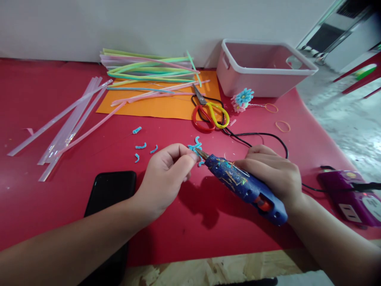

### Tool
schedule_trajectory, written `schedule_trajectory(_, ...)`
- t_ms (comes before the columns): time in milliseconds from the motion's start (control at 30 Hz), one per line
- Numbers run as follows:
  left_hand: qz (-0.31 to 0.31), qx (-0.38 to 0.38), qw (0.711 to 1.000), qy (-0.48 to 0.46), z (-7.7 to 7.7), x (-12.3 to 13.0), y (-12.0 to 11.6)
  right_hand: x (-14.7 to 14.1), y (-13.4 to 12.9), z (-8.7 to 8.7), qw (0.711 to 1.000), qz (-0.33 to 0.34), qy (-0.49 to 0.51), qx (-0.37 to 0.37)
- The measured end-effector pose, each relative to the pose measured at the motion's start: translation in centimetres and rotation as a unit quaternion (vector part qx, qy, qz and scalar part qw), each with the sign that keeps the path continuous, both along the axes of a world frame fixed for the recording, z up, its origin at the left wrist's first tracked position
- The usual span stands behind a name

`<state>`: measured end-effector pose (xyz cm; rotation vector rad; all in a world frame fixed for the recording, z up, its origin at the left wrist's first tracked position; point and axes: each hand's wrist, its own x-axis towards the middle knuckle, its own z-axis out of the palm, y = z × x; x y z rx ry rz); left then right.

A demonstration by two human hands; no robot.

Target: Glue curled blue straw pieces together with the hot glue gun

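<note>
At the far left, translucent plastic strips [70, 111] lie fanned and overlapping, and a pink stem crosses over their lower ends. A black phone [114, 188] lies nearer the front, its middle hidden beneath the left forearm. Right of the strips, a bundle of pastel pipe cleaners [149, 65] rests mostly over an orange sheet [143, 110]. Below the sheet are a small blue coil [137, 130] on thin wire and several short, bent blue pieces [141, 146].

At the centre, the left hand [165, 174] pinches a blue fuzzy cluster [193, 147] between thumb and forefinger, and the nozzle of a dark blue glue gun [247, 184] meets it; whether the two touch is unclear. Beyond, scissors [203, 101] with one red and one yellow handle overlap the sheet's edge and a black cord [268, 134]. A pink bin [250, 81] stands behind a blue and pink flower bunch [243, 97]. The right hand [274, 171] is wrapped around the glue gun. Two rubber bands [283, 131] lie beyond it, and a purple power socket [342, 190] sits at the right.

The desk [44, 210] has a red top, set against a pale wall [119, 24]; to the right shows a mottled grey floor [342, 99] and part of some red furniture [360, 77].
</note>
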<state>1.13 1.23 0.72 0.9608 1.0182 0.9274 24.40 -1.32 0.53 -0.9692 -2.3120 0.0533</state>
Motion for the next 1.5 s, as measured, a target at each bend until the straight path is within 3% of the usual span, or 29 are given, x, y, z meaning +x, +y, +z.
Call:
schedule_trajectory(300, 0.005, -0.011, 1.0, -0.011, 0.0, 0.1, 0.1, -0.2, -0.1, -0.1, 1.0, -0.006, 0.022, 0.002)
schedule_trajectory(667, -0.011, 0.03, 0.998, -0.061, -0.4, 0.1, 0.0, -0.3, -0.3, -0.2, 0.997, -0.055, 0.056, -0.003)
schedule_trajectory(833, -0.01, 0.031, 0.997, -0.077, -0.5, 0.1, -0.1, -0.2, -0.9, -0.8, 0.988, -0.1, 0.098, -0.064)
schedule_trajectory(967, -0.015, 0.041, 0.995, -0.09, -0.8, -0.1, 0.0, -1.2, -1.5, -1.2, 0.927, -0.155, 0.24, -0.244)
schedule_trajectory(1033, -0.013, 0.038, 0.995, -0.095, -0.8, -0.1, 0.1, -2.0, -1.6, -1.1, 0.865, -0.122, 0.32, -0.367)
schedule_trajectory(1100, 0.002, 0.031, 0.995, -0.097, -0.7, -0.1, 0.1, -2.7, -1.6, -0.8, 0.782, -0.096, 0.388, -0.478)
schedule_trajectory(1200, 0.03, 0.026, 0.994, -0.104, -0.6, 0.0, 0.1, -3.3, -1.7, -0.5, 0.692, -0.104, 0.432, -0.568)
schedule_trajectory(1267, 0.034, 0.029, 0.993, -0.106, -0.5, 0.1, 0.0, -3.4, -1.8, -0.5, 0.678, -0.109, 0.438, -0.58)
schedule_trajectory(1500, 0.031, 0.019, 0.993, -0.115, -0.6, 0.0, 0.1, -3.0, -2.1, -0.9, 0.714, -0.123, 0.414, -0.551)
